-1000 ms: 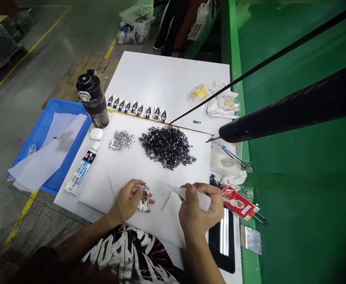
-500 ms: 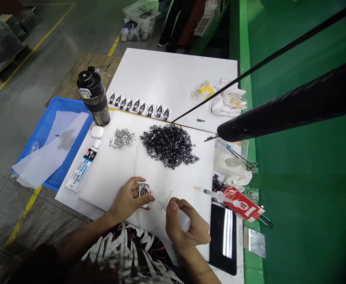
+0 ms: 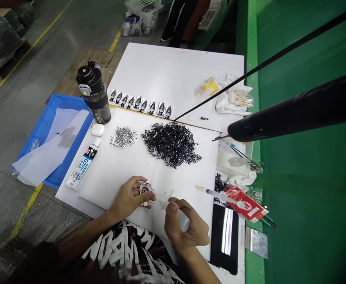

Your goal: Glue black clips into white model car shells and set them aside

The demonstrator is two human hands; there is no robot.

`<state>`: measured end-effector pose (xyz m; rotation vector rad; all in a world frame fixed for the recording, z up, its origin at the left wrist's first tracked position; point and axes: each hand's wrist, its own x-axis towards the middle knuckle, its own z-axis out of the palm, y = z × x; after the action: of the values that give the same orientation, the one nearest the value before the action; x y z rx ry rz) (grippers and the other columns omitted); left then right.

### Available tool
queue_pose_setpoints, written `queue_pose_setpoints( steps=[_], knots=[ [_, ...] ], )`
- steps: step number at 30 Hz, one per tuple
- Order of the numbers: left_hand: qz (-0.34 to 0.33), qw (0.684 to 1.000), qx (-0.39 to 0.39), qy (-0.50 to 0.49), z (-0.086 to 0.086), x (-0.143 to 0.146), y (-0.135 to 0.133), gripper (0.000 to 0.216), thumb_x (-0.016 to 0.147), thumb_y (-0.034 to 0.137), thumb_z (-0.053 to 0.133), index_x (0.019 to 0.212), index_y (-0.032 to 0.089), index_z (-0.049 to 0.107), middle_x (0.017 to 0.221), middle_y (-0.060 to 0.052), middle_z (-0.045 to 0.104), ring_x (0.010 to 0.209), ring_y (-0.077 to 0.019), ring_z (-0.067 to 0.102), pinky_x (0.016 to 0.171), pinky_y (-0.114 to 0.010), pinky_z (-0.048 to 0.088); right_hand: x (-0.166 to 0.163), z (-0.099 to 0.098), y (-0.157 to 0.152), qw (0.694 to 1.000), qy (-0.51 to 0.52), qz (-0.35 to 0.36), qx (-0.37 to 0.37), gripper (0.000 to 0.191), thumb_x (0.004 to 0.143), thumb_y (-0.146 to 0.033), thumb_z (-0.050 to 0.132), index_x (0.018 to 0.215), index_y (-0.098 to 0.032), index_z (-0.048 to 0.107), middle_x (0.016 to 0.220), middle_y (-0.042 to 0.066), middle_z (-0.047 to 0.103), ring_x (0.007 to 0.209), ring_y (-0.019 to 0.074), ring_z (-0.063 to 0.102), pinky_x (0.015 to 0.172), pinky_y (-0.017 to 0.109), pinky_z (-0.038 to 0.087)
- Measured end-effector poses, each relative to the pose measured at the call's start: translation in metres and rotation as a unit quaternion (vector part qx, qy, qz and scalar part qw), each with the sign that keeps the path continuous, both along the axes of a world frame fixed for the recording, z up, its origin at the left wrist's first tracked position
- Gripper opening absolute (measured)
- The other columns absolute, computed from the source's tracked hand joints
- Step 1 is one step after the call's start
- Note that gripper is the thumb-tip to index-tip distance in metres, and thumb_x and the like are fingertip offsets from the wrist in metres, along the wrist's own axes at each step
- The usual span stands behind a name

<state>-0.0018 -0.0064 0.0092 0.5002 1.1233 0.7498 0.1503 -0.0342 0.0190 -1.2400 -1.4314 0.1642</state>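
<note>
My left hand (image 3: 128,199) is closed on a small shiny frame-like part (image 3: 145,189), gripped between thumb and fingers over the white board. Its exact kind is too small to make out. My right hand (image 3: 189,228) wraps around a translucent white squeeze bottle (image 3: 184,222), tilted with its thin nozzle toward the part. Whether the tip touches the part, I cannot tell. Beyond the hands lie a heap of small black parts (image 3: 173,144) and a smaller pile of silvery pieces (image 3: 123,137).
A dark drinking bottle (image 3: 97,98), a glue tube (image 3: 82,167) and a blue tray (image 3: 48,169) are on the left. Several small pointed parts (image 3: 143,105) stand in a row behind. At right are a syringe (image 3: 211,192), a red packet (image 3: 247,203) and a black tablet (image 3: 224,240). A black pole (image 3: 294,106) juts in.
The camera view has shifted slightly, moving the tabletop things a little in the picture. Both hands keep their holds, and the bottle's nozzle stays near the part.
</note>
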Motion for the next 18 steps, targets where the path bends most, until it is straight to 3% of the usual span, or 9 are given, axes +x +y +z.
queue_pose_setpoints(
  steps=[14, 18],
  knots=[
    [0.001, 1.000, 0.002, -0.007, -0.0017, 0.0010, -0.0012, 0.071, 0.063, 0.056, 0.104, 0.111, 0.018, 0.069, 0.099, -0.008, 0.079, 0.089, -0.0272, 0.083, 0.067, -0.036, 0.071, -0.0007, 0.0024, 0.0024, 1.000, -0.003, 0.003, -0.013, 0.032, 0.094, -0.002, 0.067, 0.076, -0.026, 0.054, 0.061, -0.006, 0.058, 0.047, 0.0127, 0.055, 0.042, 0.027, 0.044],
    [-0.001, 1.000, -0.003, -0.008, -0.0016, 0.0007, -0.0006, 0.071, 0.062, 0.054, 0.105, 0.110, 0.018, 0.068, 0.101, -0.008, 0.080, 0.088, -0.0254, 0.083, 0.067, -0.034, 0.071, 0.0007, -0.0006, 0.0010, 1.000, -0.002, -0.011, 0.028, 0.037, 0.091, 0.002, 0.068, 0.073, -0.025, 0.049, 0.060, -0.008, 0.048, 0.046, 0.0103, 0.047, 0.040, 0.026, 0.044]
  ],
)
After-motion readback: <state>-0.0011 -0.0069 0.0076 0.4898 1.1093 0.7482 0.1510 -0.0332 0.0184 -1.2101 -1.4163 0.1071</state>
